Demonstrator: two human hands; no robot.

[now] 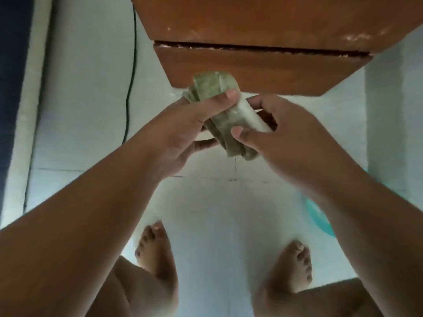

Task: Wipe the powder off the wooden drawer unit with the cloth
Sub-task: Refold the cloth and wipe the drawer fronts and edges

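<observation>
Pale tiled floor (80,110) lies open on both sides of the wooden drawer unit (251,69). White powder streaks (357,37) mark the wood above the drawer gap. The folded green cloth (212,88) is held in front of the unit's lower edge. The left hand (183,124) pinches its upper end and the right hand (286,136) grips the lower. A black cable (130,83) runs along the left.
</observation>
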